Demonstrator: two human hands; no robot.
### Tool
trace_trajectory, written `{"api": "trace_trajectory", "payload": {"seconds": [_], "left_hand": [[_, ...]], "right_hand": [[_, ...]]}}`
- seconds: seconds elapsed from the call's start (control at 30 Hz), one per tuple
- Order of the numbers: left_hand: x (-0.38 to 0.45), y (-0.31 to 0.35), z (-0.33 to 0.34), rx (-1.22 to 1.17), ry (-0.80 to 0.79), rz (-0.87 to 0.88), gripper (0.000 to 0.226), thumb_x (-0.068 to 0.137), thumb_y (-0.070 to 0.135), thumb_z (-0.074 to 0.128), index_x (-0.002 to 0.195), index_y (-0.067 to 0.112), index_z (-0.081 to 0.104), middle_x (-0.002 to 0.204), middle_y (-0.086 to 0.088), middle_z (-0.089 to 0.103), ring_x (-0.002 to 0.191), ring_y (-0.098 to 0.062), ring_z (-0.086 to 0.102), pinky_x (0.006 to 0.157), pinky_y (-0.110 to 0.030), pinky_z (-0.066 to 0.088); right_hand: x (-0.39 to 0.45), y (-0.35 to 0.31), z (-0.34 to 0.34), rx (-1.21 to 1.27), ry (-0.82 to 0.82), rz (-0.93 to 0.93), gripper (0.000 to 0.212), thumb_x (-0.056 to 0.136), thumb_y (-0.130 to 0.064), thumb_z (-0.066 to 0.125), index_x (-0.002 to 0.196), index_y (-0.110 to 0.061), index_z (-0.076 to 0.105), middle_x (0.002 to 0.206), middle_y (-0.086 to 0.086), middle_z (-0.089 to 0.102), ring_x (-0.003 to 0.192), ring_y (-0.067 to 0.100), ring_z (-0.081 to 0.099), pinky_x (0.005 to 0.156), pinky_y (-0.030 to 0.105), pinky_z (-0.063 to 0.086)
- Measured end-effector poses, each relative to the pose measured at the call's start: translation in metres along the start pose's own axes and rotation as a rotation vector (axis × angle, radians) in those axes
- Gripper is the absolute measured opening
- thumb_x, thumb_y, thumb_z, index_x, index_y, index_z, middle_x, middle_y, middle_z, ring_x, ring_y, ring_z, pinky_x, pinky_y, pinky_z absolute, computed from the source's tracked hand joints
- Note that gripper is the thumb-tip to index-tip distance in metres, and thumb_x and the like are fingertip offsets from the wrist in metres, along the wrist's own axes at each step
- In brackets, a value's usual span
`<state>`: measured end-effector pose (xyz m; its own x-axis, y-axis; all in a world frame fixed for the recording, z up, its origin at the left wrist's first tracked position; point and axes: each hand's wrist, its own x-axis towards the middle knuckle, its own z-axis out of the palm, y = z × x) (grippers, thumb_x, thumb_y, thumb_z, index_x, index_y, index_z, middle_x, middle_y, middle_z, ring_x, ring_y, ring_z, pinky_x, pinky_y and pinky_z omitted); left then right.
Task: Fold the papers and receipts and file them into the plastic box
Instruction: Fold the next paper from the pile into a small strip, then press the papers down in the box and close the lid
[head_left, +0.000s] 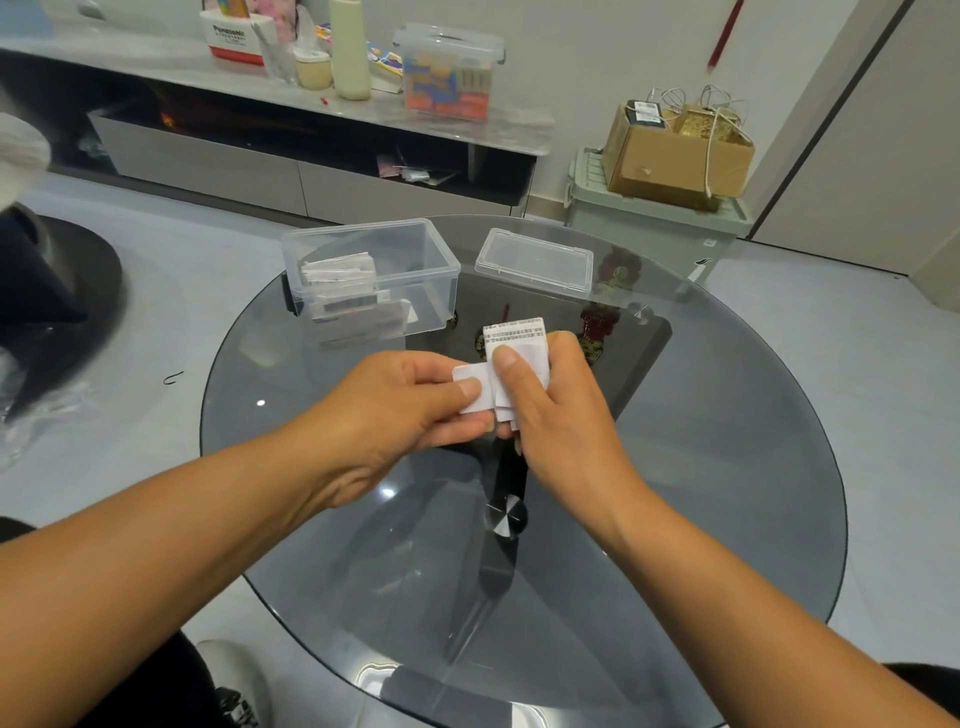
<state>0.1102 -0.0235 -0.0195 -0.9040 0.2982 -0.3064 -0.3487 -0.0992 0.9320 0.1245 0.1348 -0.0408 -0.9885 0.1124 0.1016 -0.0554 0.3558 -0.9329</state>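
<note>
While both hands, left hand (410, 395) and right hand (550, 395), are pinching the receipt (519, 343), the plastic box (371, 275) is standing beyond at the counter's (701, 467) far-left edge, nearer the left.

Probably a home living room: low TV cabinet (291, 171), round glass table (727, 467), tiled floor (156, 291).

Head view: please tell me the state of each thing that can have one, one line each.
Plastic box: open, folded papers inside at its left end.
Lid: off, lying flat on the glass table, right of the box.
Receipt: partly folded, held above the table.
Left hand: pinches the receipt.
Right hand: grips the receipt.
</note>
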Motion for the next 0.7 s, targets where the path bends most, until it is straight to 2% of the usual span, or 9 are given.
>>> {"api": "trace_trajectory", "payload": {"seconds": [0.07, 0.13, 0.3, 0.33, 0.47, 0.53, 0.6, 0.63, 0.7], "left_hand": [[0.002, 0.0, -0.004, -0.012, 0.076, -0.002, 0.007, 0.093, 0.005, 0.067, 0.1, 0.003, 0.068, 0.093, -0.014, 0.077, 0.084, -0.021, 0.077, 0.073, -0.024, 0.062], [0.002, 0.003, -0.007, -0.013, 0.068, -0.001, 0.006, 0.091, 0.009, 0.07, 0.095, 0.006, 0.067, 0.088, -0.01, 0.076, 0.08, -0.018, 0.075, 0.07, -0.023, 0.062], [0.003, -0.004, -0.005, 0.07, 0.064, 0.007, 0.014, 0.086, 0.014, 0.077, 0.085, 0.008, 0.064, 0.071, -0.004, 0.07, 0.065, -0.01, 0.067, 0.062, -0.019, 0.057], [0.003, -0.006, -0.004, 0.068, 0.069, 0.008, 0.015, 0.086, 0.013, 0.077, 0.086, 0.007, 0.063, 0.07, -0.005, 0.07, 0.064, -0.01, 0.068, 0.062, -0.018, 0.057], [0.0, 0.001, -0.004, 0.068, 0.019, -0.007, 0.014, 0.086, 0.008, 0.075, 0.091, 0.003, 0.063, 0.072, -0.008, 0.071, 0.066, -0.012, 0.07, 0.066, -0.023, 0.061], [0.002, 0.006, -0.009, 0.304, 0.067, 0.103, 0.013, 0.088, 0.011, 0.076, 0.094, 0.008, 0.065, 0.078, -0.008, 0.07, 0.065, -0.009, 0.067, 0.065, -0.023, 0.06], [0.007, 0.015, -0.021, 0.751, 0.26, 0.409, 0.013, 0.09, 0.021, 0.076, 0.098, 0.021, 0.066, 0.085, 0.002, 0.067, 0.071, -0.003, 0.061, 0.068, -0.021, 0.052], [0.008, 0.023, -0.027, 0.976, 0.372, 0.591, 0.017, 0.089, 0.027, 0.076, 0.103, 0.026, 0.065, 0.093, 0.006, 0.065, 0.082, -0.004, 0.058, 0.075, -0.021, 0.047], [0.011, 0.036, -0.039, 1.352, 0.536, 0.829, 0.041, 0.087, 0.035, 0.077, 0.122, 0.026, 0.061, 0.117, 0.003, 0.062, 0.11, -0.016, 0.052, 0.097, -0.034, 0.041]], "right_hand": [[0.001, 0.0, 0.0, 0.02, 0.019, 0.015, 0.016, 0.107, -0.036, 0.051, 0.109, -0.02, 0.051, 0.096, -0.006, 0.064, 0.073, 0.008, 0.061, 0.056, 0.016, 0.048], [0.002, 0.002, -0.002, 0.005, 0.009, 0.052, 0.017, 0.108, -0.037, 0.047, 0.11, -0.021, 0.052, 0.097, -0.004, 0.066, 0.07, 0.009, 0.062, 0.054, 0.016, 0.047], [-0.007, -0.006, 0.005, 0.105, -0.095, 0.087, 0.035, 0.11, -0.047, 0.033, 0.104, -0.018, 0.052, 0.083, -0.003, 0.066, 0.063, 0.007, 0.06, 0.054, 0.02, 0.048], [-0.008, -0.007, 0.006, 0.073, -0.115, 0.069, 0.036, 0.11, -0.05, 0.032, 0.103, -0.02, 0.051, 0.081, -0.005, 0.064, 0.064, 0.007, 0.06, 0.055, 0.022, 0.049], [-0.01, -0.009, 0.003, -0.131, -0.165, -0.005, 0.026, 0.108, -0.049, 0.037, 0.103, -0.026, 0.046, 0.088, -0.003, 0.065, 0.078, 0.019, 0.063, 0.07, 0.047, 0.055], [-0.005, -0.009, -0.003, -0.343, -0.171, -0.051, 0.024, 0.11, -0.045, 0.036, 0.098, -0.025, 0.04, 0.09, -0.004, 0.058, 0.076, 0.02, 0.057, 0.064, 0.044, 0.045], [-0.002, -0.011, -0.009, -0.825, -0.155, -0.175, 0.022, 0.111, -0.042, 0.03, 0.097, -0.025, 0.032, 0.091, -0.005, 0.046, 0.076, 0.021, 0.049, 0.062, 0.038, 0.035], [0.0, -0.01, -0.011, -1.009, -0.145, -0.223, 0.02, 0.112, -0.04, 0.028, 0.1, -0.024, 0.031, 0.093, -0.004, 0.043, 0.077, 0.023, 0.046, 0.063, 0.037, 0.033], [0.001, -0.006, -0.011, -1.133, -0.177, -0.222, 0.018, 0.112, -0.037, 0.028, 0.103, -0.022, 0.032, 0.097, 0.0, 0.042, 0.081, 0.025, 0.044, 0.067, 0.036, 0.033]]}}
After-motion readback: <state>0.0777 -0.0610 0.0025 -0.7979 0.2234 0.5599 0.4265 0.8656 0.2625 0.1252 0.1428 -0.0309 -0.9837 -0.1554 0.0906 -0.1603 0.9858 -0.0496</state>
